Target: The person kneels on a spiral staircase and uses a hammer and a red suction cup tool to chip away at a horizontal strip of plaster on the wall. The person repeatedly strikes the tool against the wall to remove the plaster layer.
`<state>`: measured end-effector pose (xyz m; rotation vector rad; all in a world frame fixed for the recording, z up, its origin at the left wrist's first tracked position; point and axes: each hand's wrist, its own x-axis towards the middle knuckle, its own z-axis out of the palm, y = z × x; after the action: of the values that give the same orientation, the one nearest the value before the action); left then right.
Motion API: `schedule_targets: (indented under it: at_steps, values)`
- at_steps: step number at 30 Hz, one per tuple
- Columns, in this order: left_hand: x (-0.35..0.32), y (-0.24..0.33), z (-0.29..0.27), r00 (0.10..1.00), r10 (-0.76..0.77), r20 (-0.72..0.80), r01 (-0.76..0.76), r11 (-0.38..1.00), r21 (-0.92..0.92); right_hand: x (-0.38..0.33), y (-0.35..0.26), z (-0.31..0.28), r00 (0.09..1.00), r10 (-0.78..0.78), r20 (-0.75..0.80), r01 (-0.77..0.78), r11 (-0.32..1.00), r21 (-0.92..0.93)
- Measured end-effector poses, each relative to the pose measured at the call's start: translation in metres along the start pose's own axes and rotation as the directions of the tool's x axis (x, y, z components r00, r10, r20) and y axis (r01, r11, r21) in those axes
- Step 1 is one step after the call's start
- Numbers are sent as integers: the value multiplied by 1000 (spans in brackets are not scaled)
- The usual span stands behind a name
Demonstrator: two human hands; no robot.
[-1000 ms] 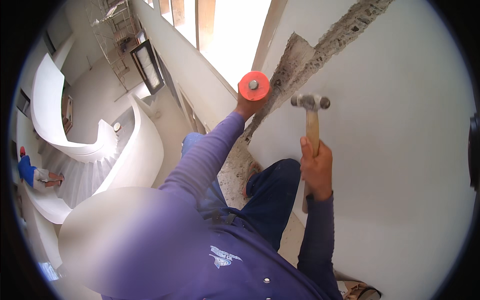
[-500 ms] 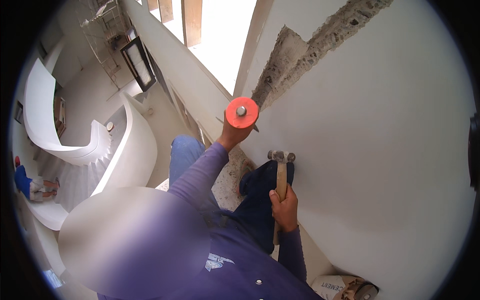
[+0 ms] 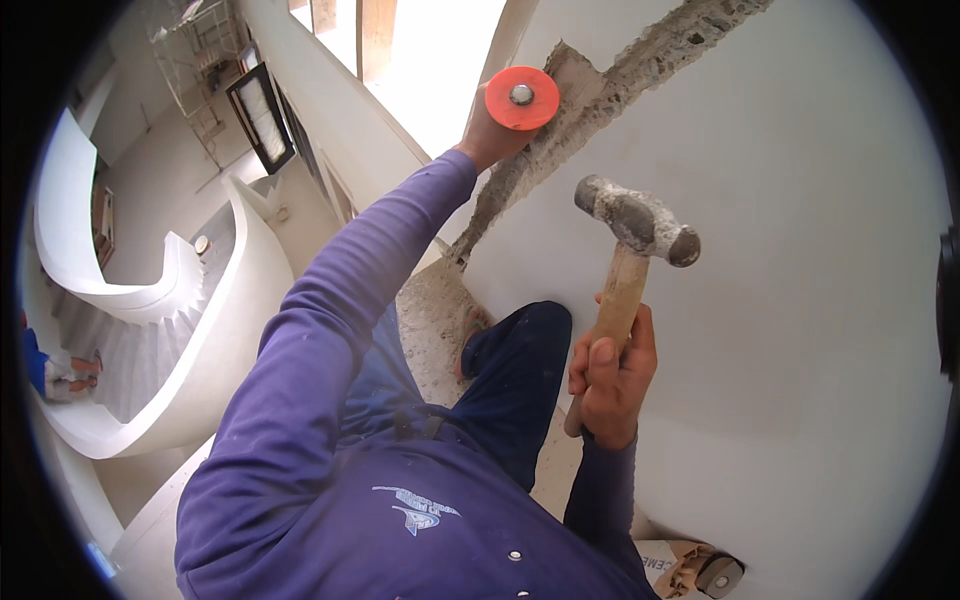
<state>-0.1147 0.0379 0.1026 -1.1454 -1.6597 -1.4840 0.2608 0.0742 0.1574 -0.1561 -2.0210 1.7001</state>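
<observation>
At twelve o'clock my left hand [image 3: 487, 135] clamped the orange-guarded steel chisel [image 3: 522, 97]; my right hand [image 3: 608, 375] gripped low the head-heavy wooden-handled hammer [image 3: 632, 240].

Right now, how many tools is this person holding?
2. A hammer with a wooden handle is in the right hand, raised beside the white wall. A chisel with an orange guard disc is in the left hand, at the chased groove.
</observation>
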Motion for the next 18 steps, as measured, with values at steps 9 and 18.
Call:
schedule_targets:
  at_steps: [9,18]
  values:
    - [7,12,2,988,3,152,-2,1000,-5,52,-64,31,879,-446,-166,442,895,-61]
    - [2,8,-2,995,69,70,-67,997,-31,70,-74,41,901,-417,-116,407,907,-105]
